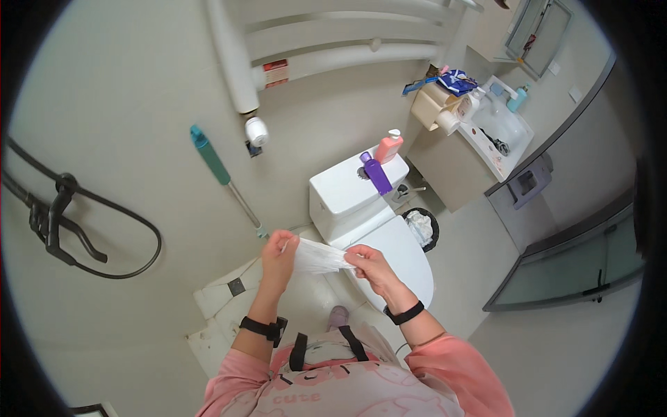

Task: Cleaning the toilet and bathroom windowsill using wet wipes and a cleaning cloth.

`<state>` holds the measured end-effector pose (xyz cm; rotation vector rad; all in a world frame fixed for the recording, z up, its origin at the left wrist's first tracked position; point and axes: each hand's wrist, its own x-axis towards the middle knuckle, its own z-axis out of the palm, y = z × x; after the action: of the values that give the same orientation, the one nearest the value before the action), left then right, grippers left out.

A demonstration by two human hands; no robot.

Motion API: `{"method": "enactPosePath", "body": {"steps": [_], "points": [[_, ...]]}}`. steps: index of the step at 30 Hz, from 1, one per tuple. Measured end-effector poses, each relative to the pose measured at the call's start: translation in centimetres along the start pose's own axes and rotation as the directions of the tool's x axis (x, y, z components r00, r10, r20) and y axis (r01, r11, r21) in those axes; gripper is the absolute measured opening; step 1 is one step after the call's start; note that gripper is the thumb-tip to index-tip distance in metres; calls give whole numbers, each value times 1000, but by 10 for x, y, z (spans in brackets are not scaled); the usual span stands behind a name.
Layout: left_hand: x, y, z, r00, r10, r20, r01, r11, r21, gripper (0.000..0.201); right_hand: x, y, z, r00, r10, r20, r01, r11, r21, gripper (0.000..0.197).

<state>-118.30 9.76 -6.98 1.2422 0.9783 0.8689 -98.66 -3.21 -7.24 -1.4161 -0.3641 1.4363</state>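
Observation:
Between my two hands a thin, gathered white sheet (316, 257) is stretched sideways; whether it is a plastic bag or tissue I cannot tell. My left hand (280, 247) pinches its left end with bent fingers. The fingers of my right hand (368, 264) close on the right end. Both hands are in front of the white toilet (399, 254), whose lid is down. A purple bottle (376, 174) lies on the cistern (344, 184) beside an upright pink pump bottle (389, 146).
A black bin (432, 240) with a white liner stands right of the toilet. A green-handled pole (214, 160) leans on the wall at left, near the black shower hose (149, 217). The washbasin (511, 125) is at the far right, a white towel radiator (354, 58) above.

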Motion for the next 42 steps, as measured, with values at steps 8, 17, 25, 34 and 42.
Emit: {"method": "enactPosePath", "body": {"steps": [8, 17, 25, 34, 42], "points": [[80, -20, 69, 995, 8, 102, -22, 989, 144, 11, 55, -31, -61, 935, -279, -220, 256, 958, -129, 19], [191, -133, 83, 928, 298, 223, -372, 713, 595, 43, 177, -27, -56, 673, -736, -70, 258, 323, -911, 49], [209, -135, 85, 834, 138, 534, -522, 508, 685, 45, 248, 11, -22, 740, -663, 115, 219, 76, -973, 67], [246, -123, 69, 876, 92, 474, -413, 651, 637, 49, 320, -43, -32, 658, -752, -36, 149, 176, -973, 68], [256, -120, 68, 889, 141, 436, -396, 717, 574, 47, 213, -3, -49, 776, -566, 278, 381, 70, -922, 47]]}}
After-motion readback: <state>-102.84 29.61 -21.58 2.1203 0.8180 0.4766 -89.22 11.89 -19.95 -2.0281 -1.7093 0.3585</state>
